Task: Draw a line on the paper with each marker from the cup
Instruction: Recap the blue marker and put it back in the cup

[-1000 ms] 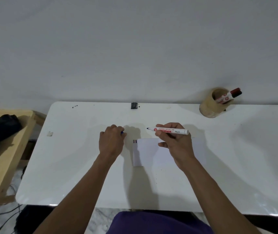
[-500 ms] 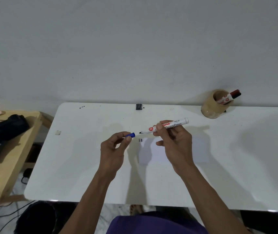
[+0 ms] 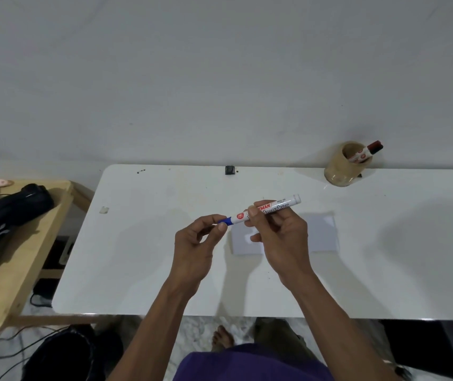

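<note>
My right hand (image 3: 280, 237) grips a white marker (image 3: 268, 209) held level above the table. On the marker's left end sits its blue cap (image 3: 226, 221), pinched between the thumb and fingers of my left hand (image 3: 196, 248). Beneath the hands a white sheet of paper (image 3: 321, 235) lies flat, partly hidden by my right hand. At the back right stands a tan cup (image 3: 342, 169) with a red-capped marker (image 3: 367, 153) leaning out of it.
The white table (image 3: 137, 257) meets the wall at its far edge, where a small black object (image 3: 229, 170) sits. A wooden bench (image 3: 13, 259) to the left carries a black bag (image 3: 2, 215). Cables lie on the floor below.
Both hands rose off the paper and came together. The blue cap, held apart in my left hand, now sits on the marker's tip.
</note>
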Action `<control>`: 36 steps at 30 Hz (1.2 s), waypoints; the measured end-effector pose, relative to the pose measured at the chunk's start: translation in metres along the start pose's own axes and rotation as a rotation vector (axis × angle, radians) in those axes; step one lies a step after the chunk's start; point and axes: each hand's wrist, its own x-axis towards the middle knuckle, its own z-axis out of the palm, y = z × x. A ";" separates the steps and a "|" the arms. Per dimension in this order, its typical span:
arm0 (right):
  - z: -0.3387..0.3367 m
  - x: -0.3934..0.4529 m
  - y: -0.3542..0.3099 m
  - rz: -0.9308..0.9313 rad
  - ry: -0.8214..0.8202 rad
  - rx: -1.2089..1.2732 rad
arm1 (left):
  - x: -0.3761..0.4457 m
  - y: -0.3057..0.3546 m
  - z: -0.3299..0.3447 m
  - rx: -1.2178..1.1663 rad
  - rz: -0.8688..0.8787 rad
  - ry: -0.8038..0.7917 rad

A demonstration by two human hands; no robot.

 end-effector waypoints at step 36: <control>-0.202 0.127 -0.035 -0.246 -0.013 -0.510 | 0.103 0.069 0.239 0.360 0.330 -0.261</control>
